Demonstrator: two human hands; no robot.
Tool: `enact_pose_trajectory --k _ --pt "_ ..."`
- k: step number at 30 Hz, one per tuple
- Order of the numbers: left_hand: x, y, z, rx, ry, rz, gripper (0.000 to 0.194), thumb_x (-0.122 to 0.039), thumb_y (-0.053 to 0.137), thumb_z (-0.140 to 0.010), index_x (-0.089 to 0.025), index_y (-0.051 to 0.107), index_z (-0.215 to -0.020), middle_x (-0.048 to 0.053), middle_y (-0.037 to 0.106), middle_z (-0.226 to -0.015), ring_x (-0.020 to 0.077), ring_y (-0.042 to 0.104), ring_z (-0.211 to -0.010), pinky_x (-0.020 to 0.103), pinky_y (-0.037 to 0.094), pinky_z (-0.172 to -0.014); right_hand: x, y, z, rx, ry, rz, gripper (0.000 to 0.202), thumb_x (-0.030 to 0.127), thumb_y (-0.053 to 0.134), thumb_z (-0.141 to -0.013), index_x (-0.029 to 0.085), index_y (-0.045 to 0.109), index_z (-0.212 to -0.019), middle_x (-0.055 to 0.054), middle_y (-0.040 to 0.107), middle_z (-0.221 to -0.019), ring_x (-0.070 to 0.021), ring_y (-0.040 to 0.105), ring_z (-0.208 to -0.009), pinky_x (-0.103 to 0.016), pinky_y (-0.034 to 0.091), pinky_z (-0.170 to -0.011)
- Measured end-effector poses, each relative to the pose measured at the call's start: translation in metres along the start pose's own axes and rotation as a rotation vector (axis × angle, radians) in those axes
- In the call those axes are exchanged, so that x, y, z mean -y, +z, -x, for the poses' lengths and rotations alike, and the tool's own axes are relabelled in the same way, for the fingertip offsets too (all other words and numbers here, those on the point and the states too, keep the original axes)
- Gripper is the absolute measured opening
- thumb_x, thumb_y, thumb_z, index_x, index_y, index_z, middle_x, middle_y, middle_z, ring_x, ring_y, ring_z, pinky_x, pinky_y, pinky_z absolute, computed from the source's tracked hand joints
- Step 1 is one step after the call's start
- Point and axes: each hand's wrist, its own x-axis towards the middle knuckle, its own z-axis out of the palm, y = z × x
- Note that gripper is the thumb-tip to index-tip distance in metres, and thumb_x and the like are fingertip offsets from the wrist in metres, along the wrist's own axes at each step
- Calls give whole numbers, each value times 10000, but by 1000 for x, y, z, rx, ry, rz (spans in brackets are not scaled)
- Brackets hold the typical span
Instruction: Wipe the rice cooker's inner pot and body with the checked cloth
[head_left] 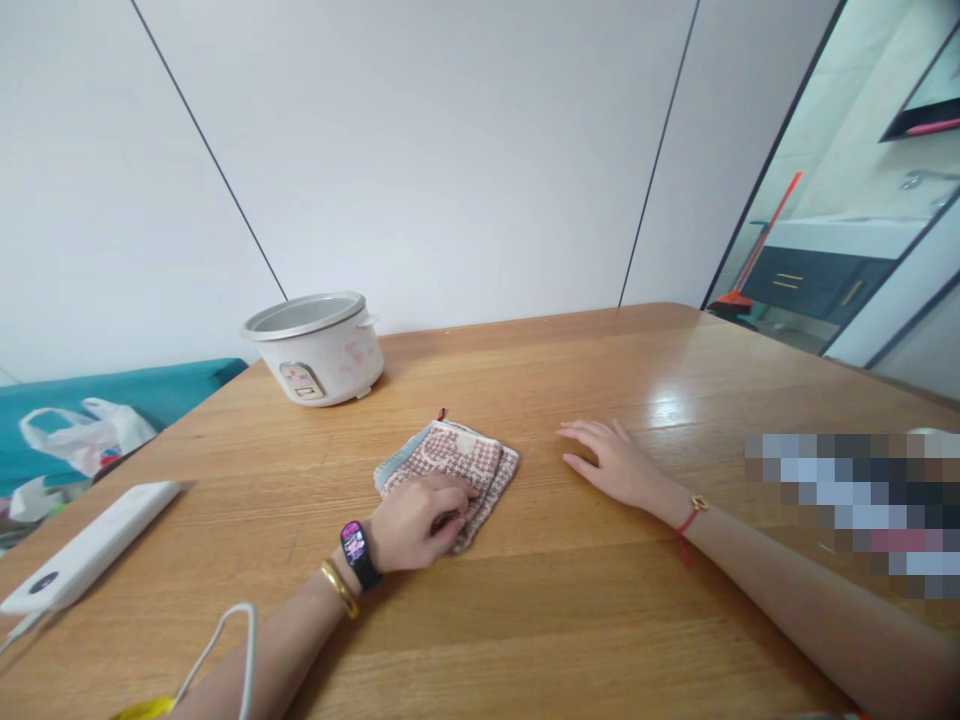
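A folded cloth [465, 455] with a reddish-brown and white pattern and a light blue edge lies on the wooden table [585, 610]. My left hand [420, 518] rests on its near part with the fingers curled, gripping or pressing the fabric; a black smart band and a gold bangle circle that wrist. To the right of the cloth, apart from it, my right hand [611, 460] is held low over the table or on it, fingers extended and nothing in them. A red string bracelet is on the right wrist.
A white rice cooker [322, 350] without a lid stands at the back left. A white power bank [94, 545] with a cable lies at the left edge. Pixelated items [862, 510] are at the right. Behind the table is a pale wall [450, 160].
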Motion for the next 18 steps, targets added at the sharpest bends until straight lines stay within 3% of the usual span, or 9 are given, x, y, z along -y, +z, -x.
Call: enact_pose_trajectory --k 2,4,6,9,12,15,18 --pt "-3 6 -2 -78 -121 -31 148 -240 529 -869 -224 600 -998 65 692 -1180 215 638 -1085 363 495 -955 18 -3 3 32 -137 -27 404 414 466 -989 302 561 -1366 -61 510 -1458 -285 396 -1390 -672 137 -1159" --pt "-7 13 -5 -140 -257 -91 271 -312 595 -832 -204 572 -1080 98 687 -1179 262 642 -1074 415 502 -943 40 -5 5 106 -267 -60 476 480 467 -995 329 482 -1446 -40 444 -1515 -281 307 -1443 -659 94 -1175" --pt "-10 19 -9 -152 -335 -137 272 -311 609 -812 -192 565 -1053 123 674 -1210 292 639 -1093 450 496 -954 58 -6 7 194 -338 -86 567 548 472 -986 328 401 -1504 -35 387 -1552 -290 236 -1472 -672 46 -1174" --pt "-10 22 -10 -193 -356 -109 177 -208 487 -875 -191 565 -1033 125 679 -1214 261 652 -1093 433 498 -969 73 -6 9 288 -355 -105 599 597 469 -976 298 429 -1493 -44 388 -1550 -309 219 -1474 -695 -20 -1159" --pt "-5 19 -8 -251 -229 -8 247 -178 386 -944 -197 536 -1139 117 638 -1317 206 609 -1199 394 458 -1056 76 -7 10 318 -360 -116 593 598 491 -966 269 480 -1460 -59 427 -1525 -308 241 -1464 -685 -49 -1160" --pt "-2 16 -6 -35 -13 15 280 -170 422 -937 -227 538 -1185 79 576 -1418 201 511 -1338 448 279 -1205 74 -7 11 319 -373 -123 563 572 531 -954 277 507 -1432 -62 455 -1505 -304 270 -1452 -687 -39 -1161" --pt "-2 16 -5 128 19 29 297 -172 458 -917 -244 554 -1189 52 577 -1422 201 504 -1348 471 225 -1228 72 -4 12 282 -366 -127 470 490 545 -963 303 537 -1394 -55 505 -1464 -288 329 -1426 -685 21 -1167"
